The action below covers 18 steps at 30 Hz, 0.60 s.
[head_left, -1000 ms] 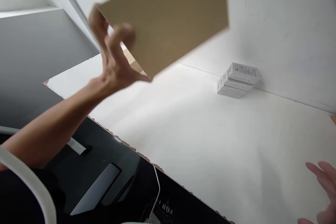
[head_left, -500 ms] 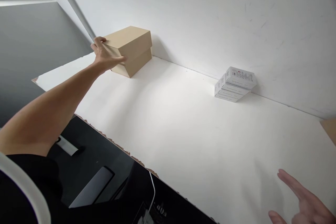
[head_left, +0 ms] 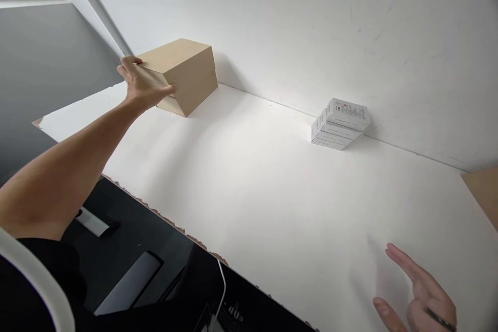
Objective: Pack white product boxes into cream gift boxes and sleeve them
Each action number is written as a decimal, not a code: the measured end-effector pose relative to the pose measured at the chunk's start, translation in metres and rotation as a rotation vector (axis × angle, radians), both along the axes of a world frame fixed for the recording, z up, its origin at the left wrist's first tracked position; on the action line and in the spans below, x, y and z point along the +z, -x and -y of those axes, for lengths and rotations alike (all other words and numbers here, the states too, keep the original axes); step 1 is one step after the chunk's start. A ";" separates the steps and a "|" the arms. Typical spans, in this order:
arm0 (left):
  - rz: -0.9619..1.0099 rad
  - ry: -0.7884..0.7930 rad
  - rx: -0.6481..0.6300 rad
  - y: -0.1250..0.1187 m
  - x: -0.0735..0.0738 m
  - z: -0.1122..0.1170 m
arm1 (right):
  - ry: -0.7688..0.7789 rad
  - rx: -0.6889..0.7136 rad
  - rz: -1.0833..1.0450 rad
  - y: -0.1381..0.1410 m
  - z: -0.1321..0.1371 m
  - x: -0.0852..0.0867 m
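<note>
The tan cardboard box [head_left: 197, 75], 2 layers stacked, sits at 10 o'clock on the bench [head_left: 252, 192], near the wall [head_left: 272, 21]. The left hand [head_left: 142, 83] grips its upper layer's near end. White cartons [head_left: 340, 123] stand stacked around 3 o'clock. At 4 o'clock, the right hand [head_left: 422, 295] is empty, thumb and fingers apart.

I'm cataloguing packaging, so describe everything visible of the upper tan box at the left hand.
The upper tan box is plain and rectangular, with flat faces, crisp edges and no visible print; it looks like cardboard. It appears closed and lies flat on a similar lower tan box, nearly flush, near the wall. The left hand grips its left end, thumb around one corner and fingers at the opposite top corner. Its back is hidden, so I cannot tell whether it touches the wall.
</note>
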<state>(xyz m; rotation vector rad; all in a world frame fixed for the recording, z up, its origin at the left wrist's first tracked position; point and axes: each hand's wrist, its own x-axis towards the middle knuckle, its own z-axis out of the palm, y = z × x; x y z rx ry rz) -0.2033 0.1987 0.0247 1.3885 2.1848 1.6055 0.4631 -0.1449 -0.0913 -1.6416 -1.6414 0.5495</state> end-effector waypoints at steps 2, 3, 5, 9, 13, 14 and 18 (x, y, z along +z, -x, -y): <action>0.036 -0.012 -0.034 0.005 -0.002 -0.003 | 0.022 0.000 -0.030 -0.002 0.000 -0.005; 0.056 -0.007 -0.050 0.008 -0.003 -0.005 | 0.025 0.000 -0.041 -0.002 0.001 -0.007; 0.088 0.007 -0.075 0.012 -0.006 -0.008 | 0.034 -0.004 -0.056 0.002 0.001 -0.008; 0.096 0.018 -0.117 0.009 -0.012 -0.005 | 0.044 -0.054 -0.087 0.024 0.004 0.002; 0.139 0.152 -0.021 -0.003 -0.009 0.001 | 0.038 -0.091 -0.118 0.039 0.007 0.014; 0.142 0.192 0.010 -0.005 -0.008 0.001 | 0.040 -0.099 -0.116 0.038 0.007 0.014; 0.106 0.206 0.031 -0.008 -0.007 0.002 | 0.001 -0.039 -0.092 0.020 0.012 0.012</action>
